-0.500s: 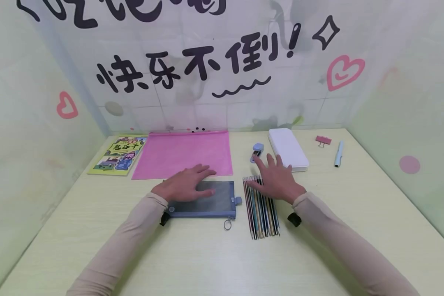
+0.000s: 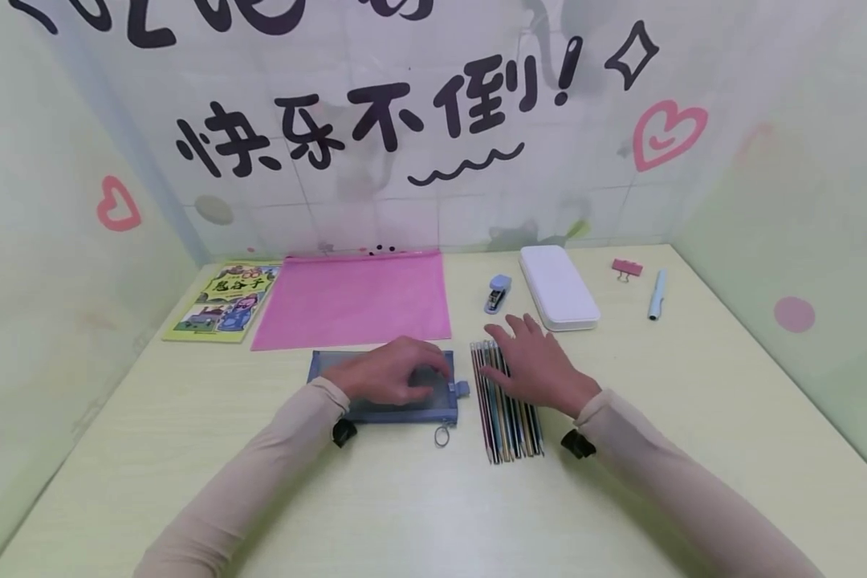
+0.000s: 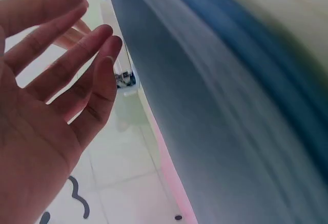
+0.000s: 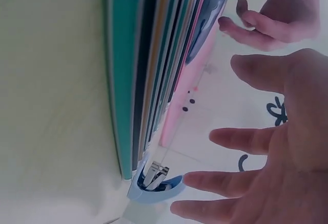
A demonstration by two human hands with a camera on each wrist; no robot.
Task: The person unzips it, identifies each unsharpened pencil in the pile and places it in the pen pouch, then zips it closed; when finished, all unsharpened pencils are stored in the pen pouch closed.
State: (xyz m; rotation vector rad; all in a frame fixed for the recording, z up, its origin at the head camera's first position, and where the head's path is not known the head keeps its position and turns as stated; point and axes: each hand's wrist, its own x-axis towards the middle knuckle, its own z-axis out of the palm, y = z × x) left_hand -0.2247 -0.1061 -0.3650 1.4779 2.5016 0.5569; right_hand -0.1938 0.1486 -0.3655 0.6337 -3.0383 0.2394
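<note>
Head view first: from where I stand, the person's left hand (image 2: 390,371) has just slid toward three o'clock over the mesh pouch (image 2: 405,415), its fingers (image 3: 69,62) more bent than a moment ago. The right hand (image 2: 538,365) has drawn slightly toward six o'clock, so the stapler (image 2: 498,295) now shows whole. Neither shift has lifted anything; I'd judge the handling barely begun.

Left fingers curve loosely around nothing, thumb apart; right fingers (image 4: 220,183) spread wide, equally bare, above the pencils (image 2: 507,417). Both hands seem to hover, though I can't rule out a light touch by the left.

Beneath, the pouch lies flat, the pencils side by side at its three o'clock, the stapler at their twelve. Farther out on the worktop (image 2: 405,514), from the pouch, a pink folder (image 2: 354,301) lies past eleven and a book (image 2: 220,303) at ten; from the pencils, a white case (image 2: 559,289) at one, a pen (image 2: 657,295) at two.
</note>
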